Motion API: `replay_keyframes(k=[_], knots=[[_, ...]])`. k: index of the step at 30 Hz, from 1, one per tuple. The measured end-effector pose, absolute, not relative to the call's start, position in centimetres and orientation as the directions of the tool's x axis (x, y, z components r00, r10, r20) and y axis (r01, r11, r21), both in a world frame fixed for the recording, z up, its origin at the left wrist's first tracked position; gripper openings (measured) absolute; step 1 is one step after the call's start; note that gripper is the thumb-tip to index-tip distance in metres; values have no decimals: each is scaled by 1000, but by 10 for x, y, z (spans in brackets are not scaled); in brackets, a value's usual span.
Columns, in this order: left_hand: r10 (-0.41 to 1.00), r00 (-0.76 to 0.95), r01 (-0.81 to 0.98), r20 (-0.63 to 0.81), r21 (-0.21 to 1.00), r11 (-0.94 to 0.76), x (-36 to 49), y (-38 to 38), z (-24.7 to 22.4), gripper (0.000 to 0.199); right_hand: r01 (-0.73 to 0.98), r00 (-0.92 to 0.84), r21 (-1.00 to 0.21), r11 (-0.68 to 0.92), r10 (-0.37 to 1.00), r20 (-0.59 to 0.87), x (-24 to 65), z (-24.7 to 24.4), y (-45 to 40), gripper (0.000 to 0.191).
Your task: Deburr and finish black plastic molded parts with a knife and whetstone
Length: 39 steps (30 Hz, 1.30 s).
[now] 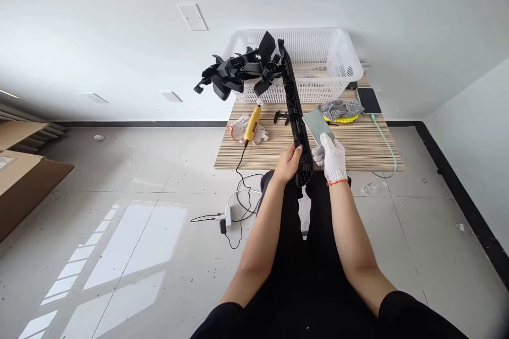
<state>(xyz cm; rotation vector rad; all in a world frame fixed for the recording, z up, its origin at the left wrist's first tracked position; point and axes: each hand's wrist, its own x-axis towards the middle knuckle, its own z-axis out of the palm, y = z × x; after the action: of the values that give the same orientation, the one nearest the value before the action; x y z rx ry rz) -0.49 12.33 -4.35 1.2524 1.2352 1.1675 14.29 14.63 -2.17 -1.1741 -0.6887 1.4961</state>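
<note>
the person's bare left hand (289, 163) is wrapped around the lower part of a long black strip (293, 103), which slants over the table (358, 148) to the white basket (294, 30). i see the gloved right hand (333, 159) pinching a grey-green sheet (317, 124) just beside the strip. leftward, a yellow power tool (253, 123) rests across a loose glove (237, 129).

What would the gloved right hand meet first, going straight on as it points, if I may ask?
Probably the long black plastic strip, via the grey-green sheet the right hand holds; depth is unclear.
</note>
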Motion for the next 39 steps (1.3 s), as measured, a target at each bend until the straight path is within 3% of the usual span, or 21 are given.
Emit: replay_keyframes(k=[4, 7, 10, 14, 17, 19, 22, 26, 32, 35, 39], knots=[[1000, 23, 38, 4, 999, -4, -5, 124, -45, 38, -318, -45, -907, -277, 960, -278, 140, -22, 142, 47], [1000, 12, 8, -1, 1000, 1, -4, 124, -46, 33, -325, -6, -912, -252, 964, -264, 138, -22, 139, 46], [997, -73, -105, -16, 994, 8, -4, 125, -46, 45, -366, -11, -905, -217, 973, -229, 141, -22, 138, 43], [986, -169, -223, -16, 974, -23, -5, 127, -50, 59, -250, -374, -921, -299, 907, -193, 157, -23, 133, 45], [986, -163, -271, 44, 959, -87, -7, 128, -53, 51, -91, -672, -932, -352, 712, -203, 169, -24, 130, 56], [979, -185, -278, 83, 951, -133, -9, 128, -54, 43, -44, -740, -921, -388, 632, -231, 173, -26, 128, 59], [972, -190, -212, 136, 961, -176, -12, 129, -56, 41, -105, -657, -897, -430, 707, -262, 174, -36, 130, 59], [975, -99, -186, 197, 959, -213, -20, 131, -61, 52, -244, -488, -856, -455, 821, -298, 171, -51, 137, 53], [968, 93, 43, 235, 970, -240, -25, 126, -60, 92, -418, -318, -841, -342, 923, -217, 154, -43, 137, 62], [974, 54, 65, 221, 972, -224, -22, 122, -55, 84, -412, -153, -870, -272, 961, -229, 145, -35, 133, 63], [993, -71, -103, 92, 990, -99, -17, 118, -54, 69, -444, -44, -884, -146, 989, -141, 145, -30, 131, 62]])
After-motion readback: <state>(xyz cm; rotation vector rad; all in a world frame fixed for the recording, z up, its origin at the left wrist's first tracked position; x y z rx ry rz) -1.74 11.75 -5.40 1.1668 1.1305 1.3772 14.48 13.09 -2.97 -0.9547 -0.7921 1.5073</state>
